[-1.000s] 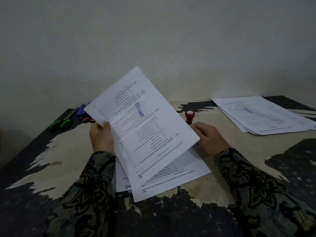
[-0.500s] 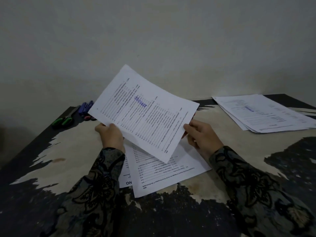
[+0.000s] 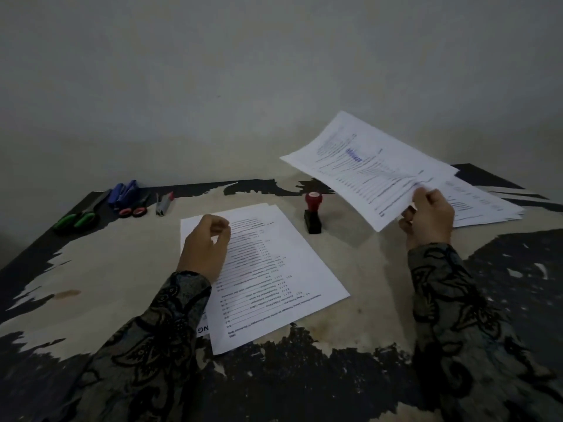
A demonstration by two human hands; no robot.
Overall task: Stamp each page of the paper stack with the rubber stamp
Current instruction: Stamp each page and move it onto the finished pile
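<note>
The left hand (image 3: 204,245) is covering the upper left part of the paper stack (image 3: 274,269), and its sleeve (image 3: 158,324) is hiding the lower left corner. Print on the stack is reading too small to make out. The lifted page (image 3: 365,172) is blurring, its blue stamp mark (image 3: 353,154) illegible, and it is hiding part of the stamped pile (image 3: 481,205). The right hand (image 3: 428,216) is masking that page's near corner. The tabletop (image 3: 350,315) is running off the bottom edge.

rubber stamp (image 3: 313,213) right of paper stack (image 3: 268,278), scissors (image 3: 79,215) far left

L hand (image 3: 204,245) loosely curled, resting low; R hand (image 3: 428,219) raised, fingers pinching a sheet.
</note>
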